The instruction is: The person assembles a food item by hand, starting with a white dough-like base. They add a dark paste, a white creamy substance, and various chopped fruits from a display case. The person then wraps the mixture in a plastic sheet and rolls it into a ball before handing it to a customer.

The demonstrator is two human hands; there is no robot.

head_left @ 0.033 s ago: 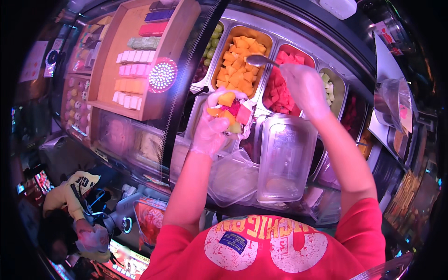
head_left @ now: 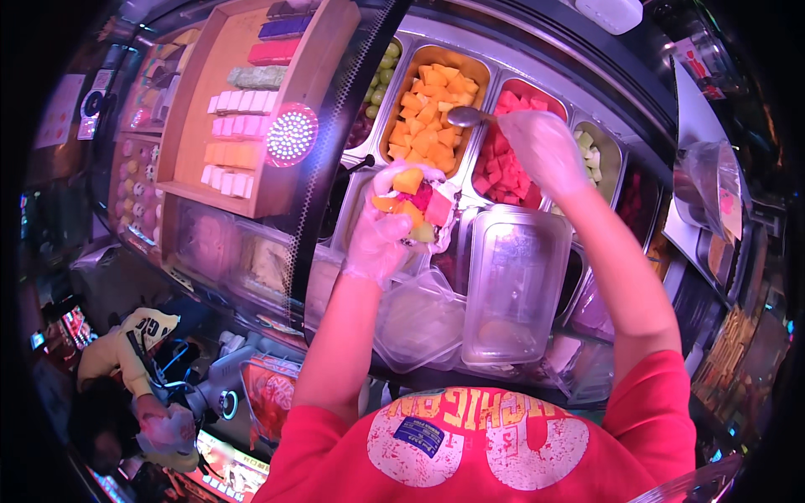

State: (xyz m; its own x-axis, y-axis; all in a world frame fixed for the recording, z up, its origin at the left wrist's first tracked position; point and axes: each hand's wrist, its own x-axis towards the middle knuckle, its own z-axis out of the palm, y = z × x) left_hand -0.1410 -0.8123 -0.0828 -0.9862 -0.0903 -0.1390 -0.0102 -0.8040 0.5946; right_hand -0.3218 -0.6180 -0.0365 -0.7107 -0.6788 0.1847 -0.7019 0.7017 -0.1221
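Note:
My left hand, in a clear glove, is closed around a cup of cut fruit. Orange mango cubes, pink and red pieces and a pale green piece fill its top; the cup's wall is mostly hidden. My right hand, also gloved, grips a metal spoon by its handle, over the pan of red watermelon cubes. The spoon's bowl points left and hangs by the right side of the mango pan; I cannot make out anything in it.
Green grapes lie left of the mango, and pale green cubes right of the watermelon. A clear lidded box and clear lids are nearer me. A wooden tray of wrapped blocks stands left. Another person is at lower left.
My right hand and the spoon have shifted slightly right and nearer me. My left hand holds the cup in nearly the same place.

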